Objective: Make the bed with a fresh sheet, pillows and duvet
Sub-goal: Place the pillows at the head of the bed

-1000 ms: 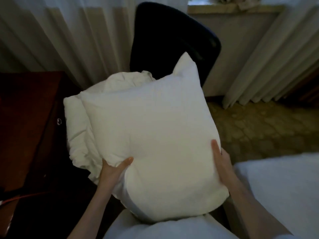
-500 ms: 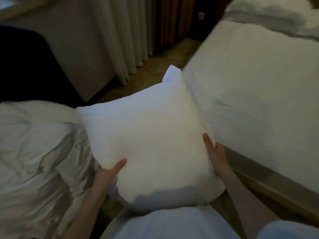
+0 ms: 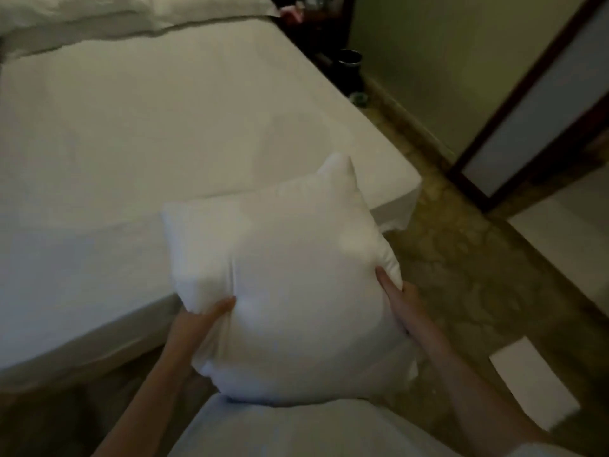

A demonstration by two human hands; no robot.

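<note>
Turned from the chair to the sheeted white mattress [image 3: 158,127]; left hand [image 3: 194,328] and right hand [image 3: 400,298] grip the plump white square pillow [image 3: 280,275], ready for placing.

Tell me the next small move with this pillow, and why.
Probably carry the pillow up along the bed toward its far end. Both the left hand and the right hand grip it at the near corner, while other pillows already lie at the far end.
</note>
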